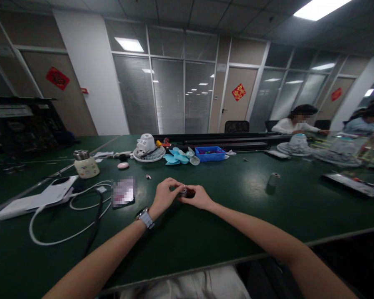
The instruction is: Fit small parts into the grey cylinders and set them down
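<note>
Green table (227,224) beneath them, the left hand (167,196) and right hand (198,197) pinch a small metallic cylinder (183,192) between their fingertips.

Head-high view, forward and down

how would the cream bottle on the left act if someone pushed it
The cream bottle would probably slide before tipping at a gentle low push, since it stands upright on a broad base. Knocked over, it could well roll, as its body is round. It looks stiff; its weight is hard to judge, because the metal lid hides any contents.
</note>
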Demonstrator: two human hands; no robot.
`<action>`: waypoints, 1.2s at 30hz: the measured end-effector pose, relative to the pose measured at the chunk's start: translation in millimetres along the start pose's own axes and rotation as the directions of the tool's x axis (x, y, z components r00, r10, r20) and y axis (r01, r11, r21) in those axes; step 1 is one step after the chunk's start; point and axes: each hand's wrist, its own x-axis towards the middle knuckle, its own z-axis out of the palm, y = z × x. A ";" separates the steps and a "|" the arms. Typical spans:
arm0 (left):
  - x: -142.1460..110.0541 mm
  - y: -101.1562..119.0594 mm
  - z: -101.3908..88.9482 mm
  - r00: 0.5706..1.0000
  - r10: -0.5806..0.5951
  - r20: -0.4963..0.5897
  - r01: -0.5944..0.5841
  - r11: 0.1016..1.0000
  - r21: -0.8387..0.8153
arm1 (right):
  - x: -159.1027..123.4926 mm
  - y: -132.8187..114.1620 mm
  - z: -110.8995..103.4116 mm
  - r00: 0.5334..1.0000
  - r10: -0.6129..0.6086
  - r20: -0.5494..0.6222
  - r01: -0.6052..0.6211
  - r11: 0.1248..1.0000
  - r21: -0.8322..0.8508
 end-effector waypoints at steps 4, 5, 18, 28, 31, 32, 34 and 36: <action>-0.3 -14.9 -13.3 0.998 -0.048 -0.042 0.049 0.998 0.026 | -0.3 -4.4 -0.4 1.000 0.000 0.009 0.000 0.999 0.048; -0.5 -22.2 -17.0 0.998 -0.059 -0.029 0.061 0.997 0.055 | -0.2 -5.2 -0.5 1.000 0.003 0.009 -0.004 0.999 0.053; -3.0 -59.4 -22.4 0.969 -0.170 0.181 0.116 0.955 0.274 | 1.7 -1.0 -0.7 0.996 0.038 -0.076 -0.034 0.998 0.060; -3.3 -57.5 -20.1 0.960 -0.281 0.010 0.274 0.944 0.181 | -4.4 102.9 -187.4 0.480 0.133 -0.867 -0.584 0.786 -0.203; -3.0 -60.8 -19.3 0.960 -0.281 0.004 0.275 0.943 0.188 | -29.5 126.5 -220.7 0.320 0.172 -0.932 -0.753 0.642 -0.140; -2.8 -61.9 -19.2 0.958 -0.286 -0.002 0.281 0.940 0.192 | -36.6 131.6 -225.3 0.286 0.198 -0.937 -0.786 0.608 -0.112; -2.4 -63.5 -19.4 0.954 -0.300 -0.019 0.298 0.934 0.199 | -46.7 137.8 -228.5 0.245 0.244 -0.938 -0.825 0.561 -0.069; -2.2 -63.8 -20.0 0.944 -0.327 -0.049 0.330 0.920 0.213 | -50.6 138.9 -227.3 0.237 0.272 -0.933 -0.834 0.549 -0.052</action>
